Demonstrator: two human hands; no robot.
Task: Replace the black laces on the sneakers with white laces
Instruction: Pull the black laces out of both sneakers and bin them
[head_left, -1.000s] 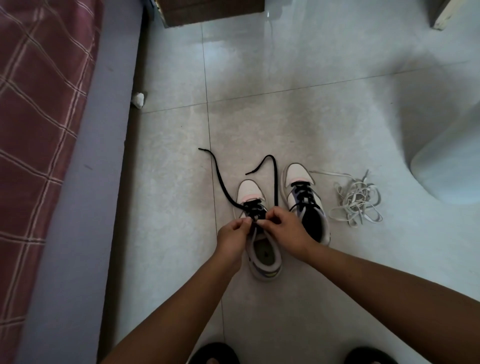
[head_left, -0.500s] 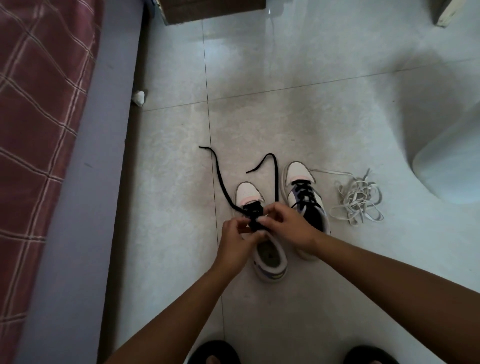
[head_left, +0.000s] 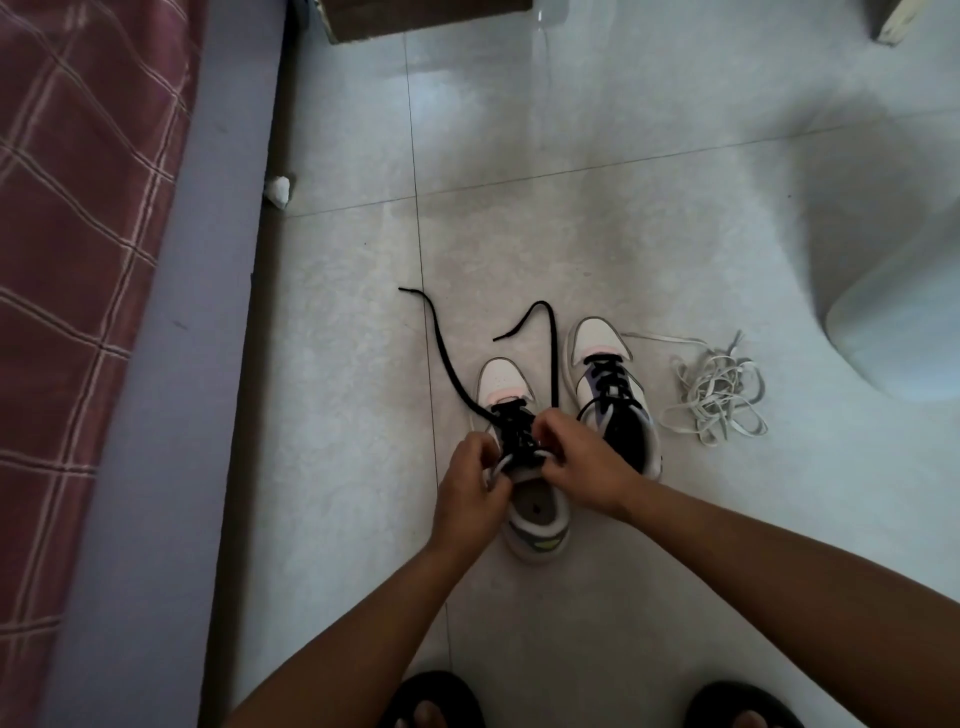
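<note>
**Unlacing the near sneaker, one crossing at a time**

The left sneaker (head_left: 519, 447) stands on the tiled floor (head_left: 623, 234), its black lace (head_left: 452, 364) untied, both loose ends trailing past the toe. The left hand (head_left: 470, 483) and right hand (head_left: 582, 462) both pinch at the upper eyelets, fingers curled on lace and eyestay. The job looks barely begun. To do it well, steady the shoe with one hand and draw each crossing fully out before moving down, so nothing snags. The right sneaker (head_left: 613, 395) stands just beside, fully laced in black; the white laces (head_left: 714, 400) lie tangled beyond it, near a pale rounded object (head_left: 898, 332).
</note>
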